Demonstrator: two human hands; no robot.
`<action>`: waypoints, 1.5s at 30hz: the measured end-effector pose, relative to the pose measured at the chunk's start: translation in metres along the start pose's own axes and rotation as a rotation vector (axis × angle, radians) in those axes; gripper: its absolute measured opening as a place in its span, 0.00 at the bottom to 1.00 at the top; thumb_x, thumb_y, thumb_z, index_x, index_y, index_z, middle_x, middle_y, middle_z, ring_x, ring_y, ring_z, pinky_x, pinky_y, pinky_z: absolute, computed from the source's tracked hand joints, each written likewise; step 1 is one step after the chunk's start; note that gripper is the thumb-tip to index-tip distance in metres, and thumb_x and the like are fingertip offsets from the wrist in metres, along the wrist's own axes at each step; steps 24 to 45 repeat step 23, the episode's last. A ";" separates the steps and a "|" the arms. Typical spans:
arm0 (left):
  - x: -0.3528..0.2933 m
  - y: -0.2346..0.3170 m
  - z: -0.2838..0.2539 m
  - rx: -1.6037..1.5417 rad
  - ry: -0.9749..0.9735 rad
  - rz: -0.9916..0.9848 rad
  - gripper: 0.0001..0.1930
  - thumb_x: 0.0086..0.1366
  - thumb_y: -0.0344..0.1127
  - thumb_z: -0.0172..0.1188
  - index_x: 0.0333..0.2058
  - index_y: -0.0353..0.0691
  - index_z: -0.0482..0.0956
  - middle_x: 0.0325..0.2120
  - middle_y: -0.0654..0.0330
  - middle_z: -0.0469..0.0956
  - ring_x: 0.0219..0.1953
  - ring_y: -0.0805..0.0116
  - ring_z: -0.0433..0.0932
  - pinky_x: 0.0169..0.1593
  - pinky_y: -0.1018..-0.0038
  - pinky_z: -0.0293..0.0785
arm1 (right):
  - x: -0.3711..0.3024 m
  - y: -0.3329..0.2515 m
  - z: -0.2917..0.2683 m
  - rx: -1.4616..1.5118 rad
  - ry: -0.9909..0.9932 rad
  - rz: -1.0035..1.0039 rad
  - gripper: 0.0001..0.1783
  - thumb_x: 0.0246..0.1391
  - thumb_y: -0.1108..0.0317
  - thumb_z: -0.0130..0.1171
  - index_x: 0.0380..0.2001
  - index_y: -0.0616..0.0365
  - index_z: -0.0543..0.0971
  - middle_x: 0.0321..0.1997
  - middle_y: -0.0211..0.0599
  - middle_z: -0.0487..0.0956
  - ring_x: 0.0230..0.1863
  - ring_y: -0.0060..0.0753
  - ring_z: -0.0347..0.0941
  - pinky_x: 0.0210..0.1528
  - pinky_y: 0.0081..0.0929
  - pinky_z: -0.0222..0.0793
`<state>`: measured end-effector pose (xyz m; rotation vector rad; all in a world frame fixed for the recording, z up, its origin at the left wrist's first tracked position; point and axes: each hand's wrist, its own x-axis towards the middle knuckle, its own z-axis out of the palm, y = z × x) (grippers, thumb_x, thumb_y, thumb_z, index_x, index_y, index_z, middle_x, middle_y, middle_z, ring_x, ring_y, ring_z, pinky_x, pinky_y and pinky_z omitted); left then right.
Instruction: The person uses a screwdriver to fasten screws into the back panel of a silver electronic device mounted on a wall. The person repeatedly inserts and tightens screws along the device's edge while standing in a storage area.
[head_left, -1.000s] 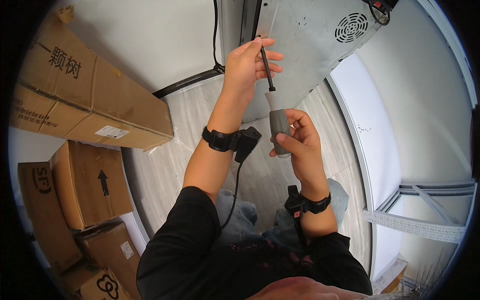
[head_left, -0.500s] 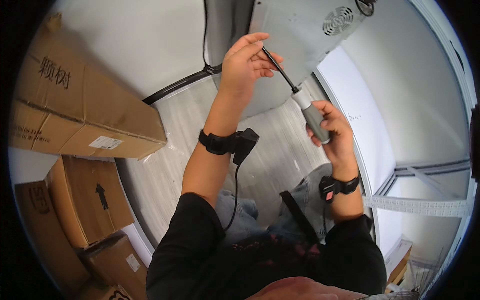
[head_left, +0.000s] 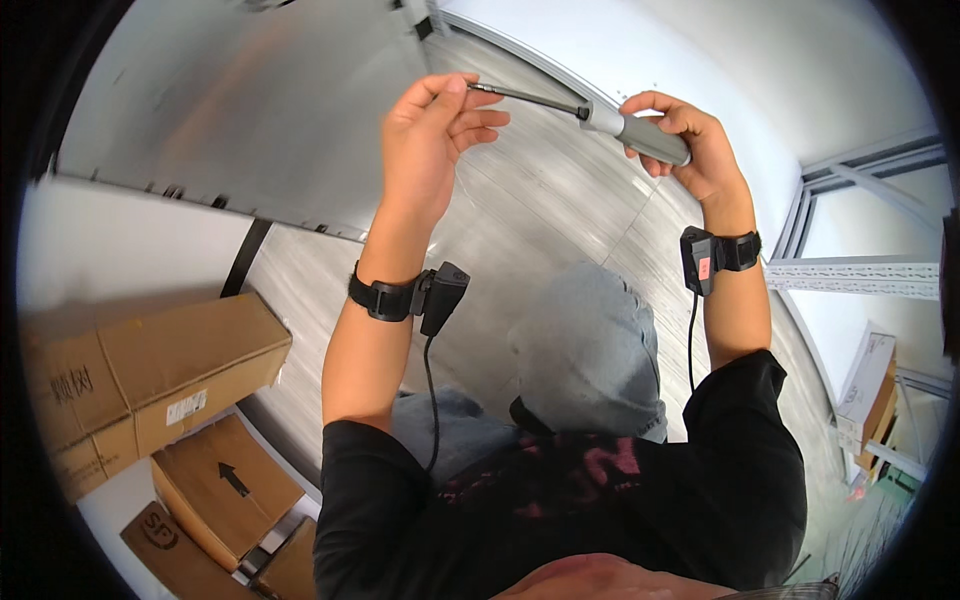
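Observation:
A screwdriver (head_left: 535, 99) with a thin dark shaft and a grey handle is held out sideways in front of me. My right hand (head_left: 705, 150) grips its handle, fingers curled around the grey part. At the other end, my left hand (head_left: 425, 140) pinches the tip between thumb and forefinger, its other fingers loosely bent. The very tip is covered by those fingers, so I cannot tell whether anything small is there. A large grey metal panel (head_left: 240, 110) with small tabs along its edge stands to the left of my left hand.
Cardboard boxes (head_left: 190, 350) are stacked at the left. A white perforated metal frame bar (head_left: 850, 274) juts in at the right, with a long box (head_left: 868, 390) below it. Pale wood-look floor (head_left: 500, 230) lies under my knees. Straps with cabled devices circle both wrists.
My view has swung right, so the metal panel now sits at the upper left. The screwdriver has turned from steep to nearly level, both hands staying on it.

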<state>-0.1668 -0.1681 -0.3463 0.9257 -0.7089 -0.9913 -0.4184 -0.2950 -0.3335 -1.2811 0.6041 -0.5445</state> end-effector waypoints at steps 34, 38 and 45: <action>0.234 -0.332 0.176 0.676 -0.140 -0.678 0.12 0.58 0.39 0.64 0.36 0.39 0.78 0.30 0.68 0.77 0.35 0.79 0.70 0.41 0.78 0.66 | -0.002 0.214 -0.295 0.428 0.452 0.228 0.16 0.48 0.65 0.59 0.40 0.57 0.73 0.25 0.38 0.76 0.15 0.21 0.65 0.18 0.17 0.59; 0.234 -0.332 0.176 0.676 -0.140 -0.678 0.12 0.58 0.39 0.64 0.36 0.39 0.78 0.30 0.68 0.77 0.35 0.79 0.70 0.41 0.78 0.66 | -0.002 0.214 -0.295 0.428 0.452 0.228 0.16 0.48 0.65 0.59 0.40 0.57 0.73 0.25 0.38 0.76 0.15 0.21 0.65 0.18 0.17 0.59; 0.234 -0.332 0.176 0.676 -0.140 -0.678 0.12 0.58 0.39 0.64 0.36 0.39 0.78 0.30 0.68 0.77 0.35 0.79 0.70 0.41 0.78 0.66 | -0.002 0.214 -0.295 0.428 0.452 0.228 0.16 0.48 0.65 0.59 0.40 0.57 0.73 0.25 0.38 0.76 0.15 0.21 0.65 0.18 0.17 0.59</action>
